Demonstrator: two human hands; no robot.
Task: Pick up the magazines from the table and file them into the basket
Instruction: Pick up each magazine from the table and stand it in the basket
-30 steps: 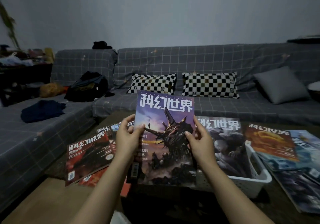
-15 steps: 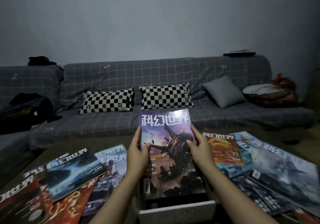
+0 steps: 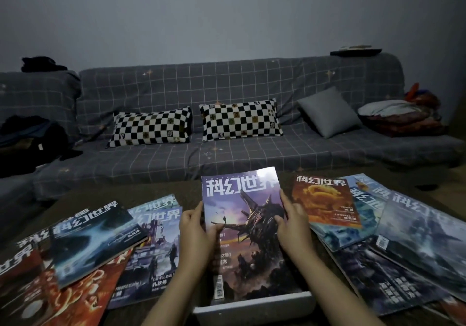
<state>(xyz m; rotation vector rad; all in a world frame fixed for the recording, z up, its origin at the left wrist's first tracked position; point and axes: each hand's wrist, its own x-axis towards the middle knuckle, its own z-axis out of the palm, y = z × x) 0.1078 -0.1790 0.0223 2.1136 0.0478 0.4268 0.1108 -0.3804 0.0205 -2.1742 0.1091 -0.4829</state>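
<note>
While we are lowering the purple magazine (image 3: 245,227), gripped by both hands, left hand (image 3: 195,235) and right hand (image 3: 293,227) on its side edges, its bottom is now dipping behind the white basket (image 3: 252,306) rim at the bench's near edge. We are judging it nearly filed, with other magazines (image 3: 93,240) lying spread toward both bench ends.

The room was dimly lit, with a cold blue-grey tint over everything. A patch of white glare was seen on the top corner of the shiny purple magazine cover (image 3: 245,224). The dark brown table (image 3: 106,194) was left in deep shadow. Straight lines were bent near the edges, and the corners were darkened and a little blurred.
</note>
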